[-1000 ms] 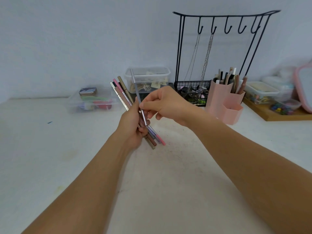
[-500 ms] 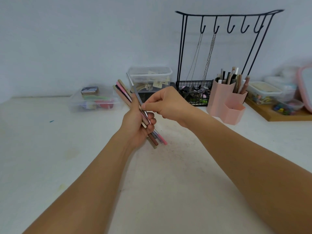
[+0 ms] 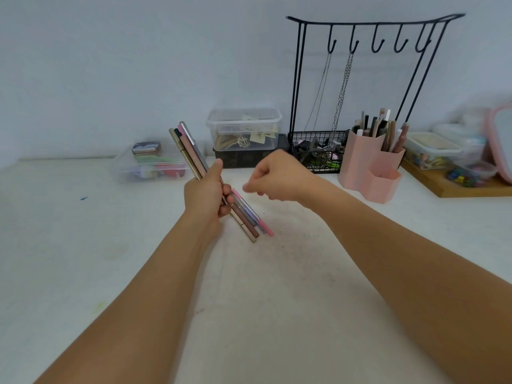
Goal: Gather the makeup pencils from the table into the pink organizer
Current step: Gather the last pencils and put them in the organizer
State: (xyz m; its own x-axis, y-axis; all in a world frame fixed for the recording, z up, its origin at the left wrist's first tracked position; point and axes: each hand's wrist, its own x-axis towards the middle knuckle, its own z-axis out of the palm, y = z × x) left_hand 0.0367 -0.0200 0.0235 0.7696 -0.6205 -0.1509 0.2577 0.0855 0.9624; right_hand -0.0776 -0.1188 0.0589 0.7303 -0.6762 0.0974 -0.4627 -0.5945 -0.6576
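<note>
since a second ago: right hand [image 3: 277,176] let go of the grey pencil and pulled off to the right; that pencil now sits in the bundle. right grip is curled and blurred, looks like it holds nothing, just beside the bundle, not touching. left hand [image 3: 206,196] grips the makeup pencils [image 3: 191,151] mid-shaft, bundle tilted, tops toward the back-left, tips down-right over the counter [image 3: 83,245]. progress, my read: gathering looks done, no loose pencils visible on the counter. left: carry the bundle to the pink organizer [image 3: 370,164] near the counter's back edge, well apart to the right of my left grip. its tall compartments already hold pencils, low front cup looks empty.
</note>
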